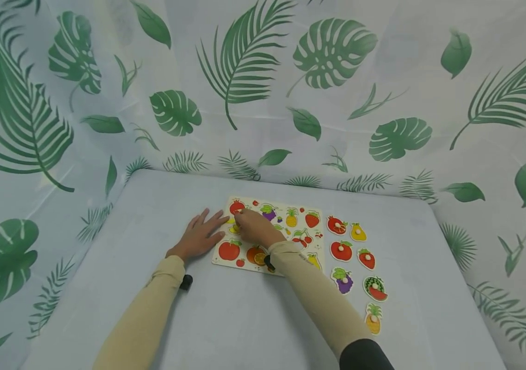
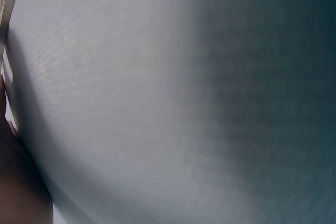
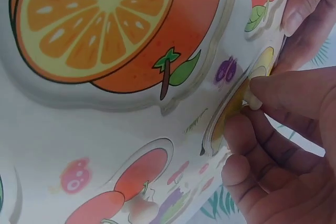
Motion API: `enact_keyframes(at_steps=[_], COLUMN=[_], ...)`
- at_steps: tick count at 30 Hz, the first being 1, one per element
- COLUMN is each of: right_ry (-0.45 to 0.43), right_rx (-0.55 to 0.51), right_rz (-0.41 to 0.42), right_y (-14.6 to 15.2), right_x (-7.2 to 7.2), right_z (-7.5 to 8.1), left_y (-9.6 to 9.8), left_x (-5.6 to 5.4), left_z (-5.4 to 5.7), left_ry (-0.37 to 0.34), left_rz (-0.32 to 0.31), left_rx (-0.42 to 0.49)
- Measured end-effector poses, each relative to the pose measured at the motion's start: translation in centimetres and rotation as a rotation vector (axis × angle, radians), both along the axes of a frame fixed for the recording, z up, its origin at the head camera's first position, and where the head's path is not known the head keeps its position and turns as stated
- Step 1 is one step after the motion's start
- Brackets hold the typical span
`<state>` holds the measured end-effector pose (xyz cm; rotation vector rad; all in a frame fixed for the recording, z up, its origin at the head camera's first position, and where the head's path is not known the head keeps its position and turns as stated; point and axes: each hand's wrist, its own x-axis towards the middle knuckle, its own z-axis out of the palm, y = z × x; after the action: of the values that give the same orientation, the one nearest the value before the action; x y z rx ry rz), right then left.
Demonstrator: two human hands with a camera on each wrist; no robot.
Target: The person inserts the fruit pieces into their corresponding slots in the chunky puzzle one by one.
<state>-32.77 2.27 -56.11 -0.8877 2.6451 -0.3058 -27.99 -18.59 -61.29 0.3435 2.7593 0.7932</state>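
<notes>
Leaf-printed backdrop (image 1: 254, 141); smooth pale tabletop (image 1: 226, 318); flat rectangular fruit board (image 1: 280, 209). Yellow piece (image 3: 223, 118), under right hand (image 1: 258, 228), its rounded knob (image 3: 253, 98) pinched; left hand (image 1: 198, 236) spread, at board's edge.

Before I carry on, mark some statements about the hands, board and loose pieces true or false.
The right hand pinches the knob on a yellow piece. True.
The left hand holds the loose grapes. False: its fingers are spread by the board.
Only three loose pieces lie right of the board. False: seven do.
Of the loose pieces, the pineapple is lowest in the head view. True.
The loose watermelon sits on the board. False: it lies on the table.
</notes>
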Motion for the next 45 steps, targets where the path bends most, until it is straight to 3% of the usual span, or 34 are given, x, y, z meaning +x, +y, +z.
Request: enact_keyframes(at_steps=[7,17,24,36,45], right_ry=[-0.02,0.004,-0.025,0.041,0.035], right_rx=[-0.019,-0.034,-0.054,-0.081,-0.15], right_rz=[0.0,0.015,-0.005,-0.004,-0.011], right_y=[0.0,0.1,0.3,1.3,3.1], right_x=[-0.1,-0.1,-0.1,0.7,1.6], right_z=[-0.2,-0.6,-0.5,0.7,1.4], left_y=[0.1,-0.1,0.1,0.0,-0.1], left_x=[0.2,0.0,-0.1,-0.2,-0.1], left_z=[0.6,0.1,0.0,-0.2,-0.3], left_ry=[0.017,0.01,0.01,0.003,0.007], left_rz=[-0.004,-0.008,-0.011,-0.004,-0.008], left_rx=[0.014,0.013,0.016,0.001,0.011])
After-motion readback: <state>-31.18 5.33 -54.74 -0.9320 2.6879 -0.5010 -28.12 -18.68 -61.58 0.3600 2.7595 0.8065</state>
